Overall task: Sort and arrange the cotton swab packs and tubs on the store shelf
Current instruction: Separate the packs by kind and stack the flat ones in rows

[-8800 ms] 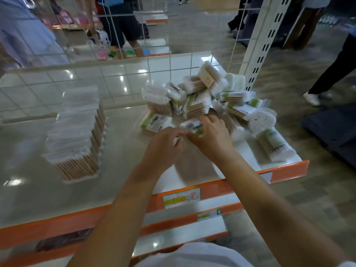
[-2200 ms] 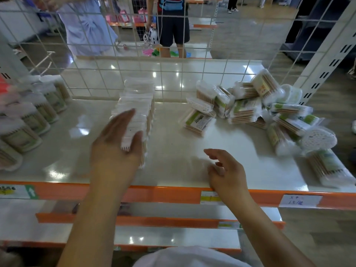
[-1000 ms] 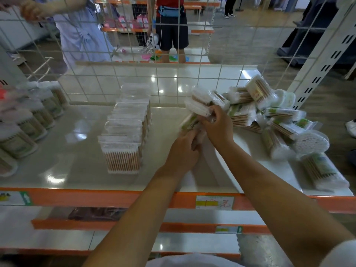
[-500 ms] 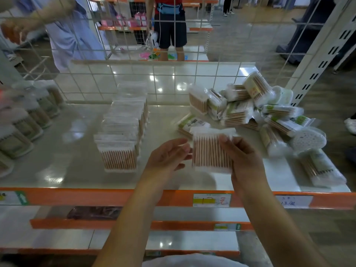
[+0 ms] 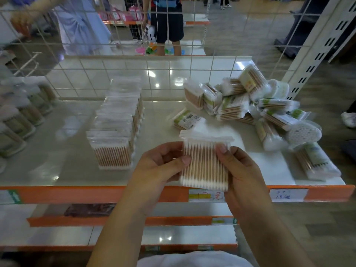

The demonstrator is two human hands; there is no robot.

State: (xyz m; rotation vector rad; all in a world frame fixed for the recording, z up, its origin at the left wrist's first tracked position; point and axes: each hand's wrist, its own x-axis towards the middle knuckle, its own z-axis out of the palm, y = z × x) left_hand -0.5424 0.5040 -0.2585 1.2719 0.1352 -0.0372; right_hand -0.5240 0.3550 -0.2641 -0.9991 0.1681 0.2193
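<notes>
Both hands hold one clear flat pack of wooden cotton swabs [image 5: 205,162] upright above the shelf's front edge. My left hand [image 5: 159,162] grips its left side with the thumb on the front; my right hand [image 5: 240,170] grips its right side. A neat row of the same flat packs [image 5: 117,128] stands in the middle of the shelf. At the right lies a loose pile of green-labelled packs and round tubs [image 5: 254,108]. More tubs [image 5: 21,116] line up at the far left, blurred.
The shelf [image 5: 57,166] has an orange front lip with price labels [image 5: 206,195]. A wire grid [image 5: 169,78] closes the back, and a white slotted upright [image 5: 316,60] stands at the right. Lower shelves sit below. People stand in the aisle beyond the grid.
Since a second ago my hands pulled a flat swab pack out of the right pile and brought it toward me; my left hand now grips its left side too.
</notes>
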